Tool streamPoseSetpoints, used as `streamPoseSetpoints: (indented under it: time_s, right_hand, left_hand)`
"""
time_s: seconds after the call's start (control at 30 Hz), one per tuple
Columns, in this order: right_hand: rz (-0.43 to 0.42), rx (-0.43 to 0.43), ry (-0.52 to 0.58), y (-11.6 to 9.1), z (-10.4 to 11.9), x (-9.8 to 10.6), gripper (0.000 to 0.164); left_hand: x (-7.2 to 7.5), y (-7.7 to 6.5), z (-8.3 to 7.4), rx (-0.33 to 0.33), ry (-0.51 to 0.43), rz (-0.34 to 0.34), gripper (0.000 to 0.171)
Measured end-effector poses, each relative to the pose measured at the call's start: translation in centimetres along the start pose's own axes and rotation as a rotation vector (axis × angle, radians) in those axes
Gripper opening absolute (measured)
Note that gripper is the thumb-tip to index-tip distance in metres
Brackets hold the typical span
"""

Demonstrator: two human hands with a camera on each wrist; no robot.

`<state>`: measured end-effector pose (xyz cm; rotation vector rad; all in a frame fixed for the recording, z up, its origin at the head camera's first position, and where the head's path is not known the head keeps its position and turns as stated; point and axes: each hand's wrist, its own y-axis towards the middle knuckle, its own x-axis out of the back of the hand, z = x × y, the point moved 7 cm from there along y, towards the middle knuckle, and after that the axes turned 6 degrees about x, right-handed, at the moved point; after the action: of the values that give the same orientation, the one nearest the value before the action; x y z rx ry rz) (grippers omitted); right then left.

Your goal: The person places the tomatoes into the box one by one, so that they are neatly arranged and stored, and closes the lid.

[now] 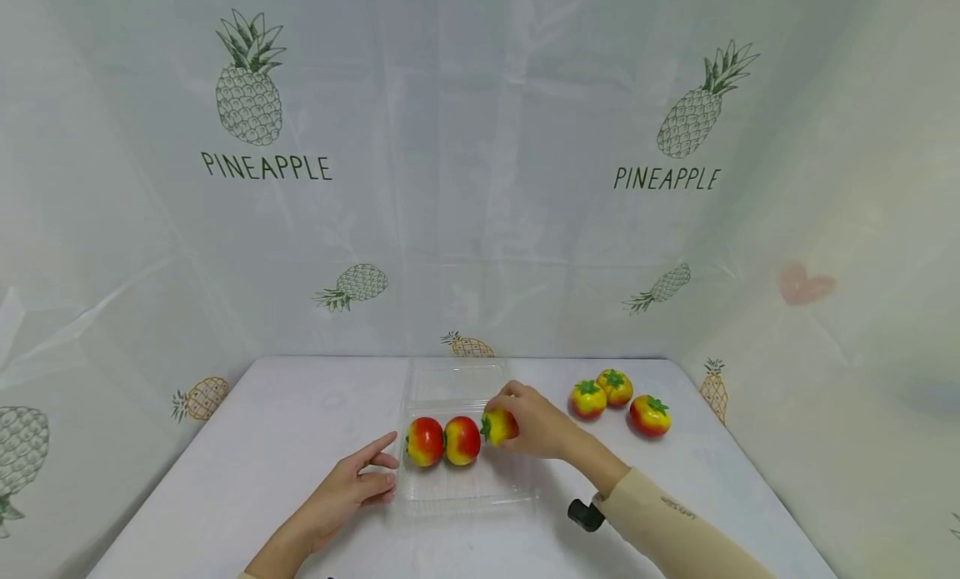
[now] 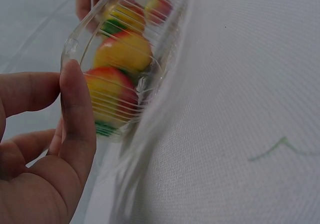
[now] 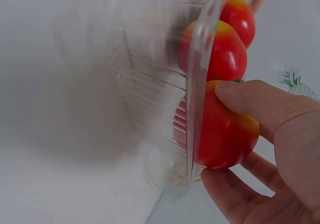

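Note:
A clear plastic box (image 1: pixel 501 486) lies on the table, its hinged lid (image 1: pixel 450 383) folded back. Two red-and-yellow persimmons, one at the left (image 1: pixel 425 442) and one beside it (image 1: pixel 462 441), sit in its base on their sides. My right hand (image 1: pixel 536 425) grips a third persimmon (image 3: pixel 227 134) between thumb and fingers at the box's right side, its green calyx facing left in the head view. At the box's left wall is my left hand (image 1: pixel 348 487), fingers loosely extended. In the left wrist view its fingertips (image 2: pixel 74 76) touch the clear rim.
Three more persimmons stand at the table's back right: one in front (image 1: pixel 588 399), one behind it (image 1: pixel 615 387) and one further right (image 1: pixel 649 416). A white pineapple-print cloth (image 1: pixel 465 229) hangs behind the table. The right wrist carries a black device (image 1: pixel 586 515).

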<state>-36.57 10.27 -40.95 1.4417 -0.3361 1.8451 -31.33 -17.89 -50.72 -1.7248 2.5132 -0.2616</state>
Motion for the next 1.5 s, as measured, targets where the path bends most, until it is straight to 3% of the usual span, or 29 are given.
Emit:
streamPoseSetpoints:
  time_s: [0.47,1.2,1.5]
  right_hand:
    - [0.018,-0.028,-0.047,-0.3,-0.6,-1.7,0.043]
    - [-0.023,-0.008,-0.136,-0.2,-0.3,-2.9,0.045]
    - [0.001,0.016,-0.057,-0.9,-0.5,-2.4,0.049]
  left_hand:
    - [-0.1,0.1,-0.1,0.006,-0.005,0.006,0.073]
    - [-0.1,0.0,-0.2,0.01,-0.011,0.005,0.073]
    - [0.0,-0.1,-0.1,0.004,-0.015,0.006,0.073]
